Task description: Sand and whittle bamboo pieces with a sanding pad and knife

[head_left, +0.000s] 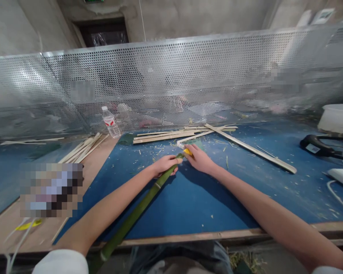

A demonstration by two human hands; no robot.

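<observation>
A long green bamboo piece (148,198) slants from below the table's front edge up to the middle of the blue work surface. My left hand (167,165) is closed around it near its far end. Beside that end, my right hand (200,158) is closed on a small yellow-handled knife (188,152); its pale tip points away from me, partly covered by the fingers. Several pale split bamboo strips (162,136) lie just beyond both hands. One longer strip (254,149) runs off to the right.
A perforated metal screen (171,80) stands across the table's back. On the left are a water bottle (111,122), a strip bundle (81,149) and a blurred-out object (51,190). A black looped object (317,146), white tub (337,118) and cable (338,198) are at right. Shavings dot the surface.
</observation>
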